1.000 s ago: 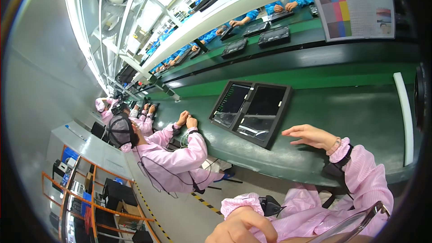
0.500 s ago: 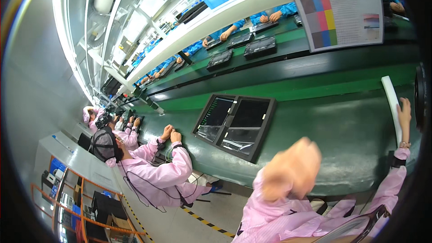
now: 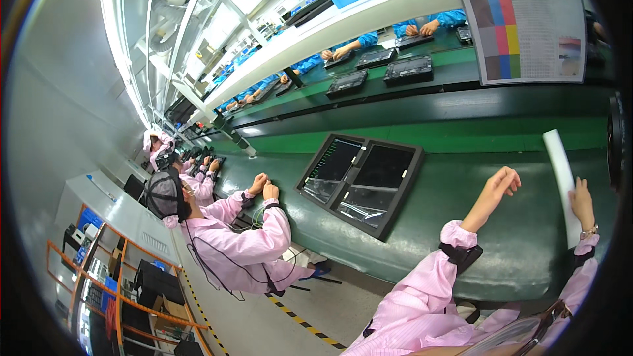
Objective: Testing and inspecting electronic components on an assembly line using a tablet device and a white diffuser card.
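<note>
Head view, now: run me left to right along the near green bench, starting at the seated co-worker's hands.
Co-worker's hands → black tray → left hand → white strip → right hand, at the strip's right edge.

Looking down in wide fisheye from head height, near the green workbench (image 3: 445, 207), facing from its near edge across to its far edge, taking in its length leftward.
</note>
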`<action>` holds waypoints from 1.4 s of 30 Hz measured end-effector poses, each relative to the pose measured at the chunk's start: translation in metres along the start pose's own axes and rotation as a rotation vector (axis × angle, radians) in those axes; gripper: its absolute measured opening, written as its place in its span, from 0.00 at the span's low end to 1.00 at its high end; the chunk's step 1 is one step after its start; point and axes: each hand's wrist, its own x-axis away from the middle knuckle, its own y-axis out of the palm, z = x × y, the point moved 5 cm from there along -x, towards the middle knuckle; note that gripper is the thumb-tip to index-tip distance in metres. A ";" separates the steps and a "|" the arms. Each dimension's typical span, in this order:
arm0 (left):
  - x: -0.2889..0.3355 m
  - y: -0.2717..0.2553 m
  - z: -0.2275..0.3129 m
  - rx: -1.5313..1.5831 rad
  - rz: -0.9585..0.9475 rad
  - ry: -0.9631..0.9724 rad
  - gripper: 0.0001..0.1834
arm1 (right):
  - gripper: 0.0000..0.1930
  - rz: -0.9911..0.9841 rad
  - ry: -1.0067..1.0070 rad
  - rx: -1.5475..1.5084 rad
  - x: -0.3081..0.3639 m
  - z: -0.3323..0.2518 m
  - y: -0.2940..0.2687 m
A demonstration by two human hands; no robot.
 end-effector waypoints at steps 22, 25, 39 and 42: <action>0.001 -0.016 -0.092 0.253 0.116 -0.345 0.28 | 0.11 -0.645 0.151 -1.536 0.000 -0.235 0.027; 0.005 -0.020 -0.089 0.218 0.086 -0.337 0.29 | 0.11 -0.666 0.152 -1.533 0.000 -0.243 0.032; 0.001 -0.026 -0.108 0.327 0.120 -0.314 0.24 | 0.11 -0.649 0.153 -1.546 0.000 -0.239 0.026; -0.001 -0.020 -0.102 0.284 0.067 -0.286 0.24 | 0.11 -0.655 0.164 -1.549 0.002 -0.236 0.021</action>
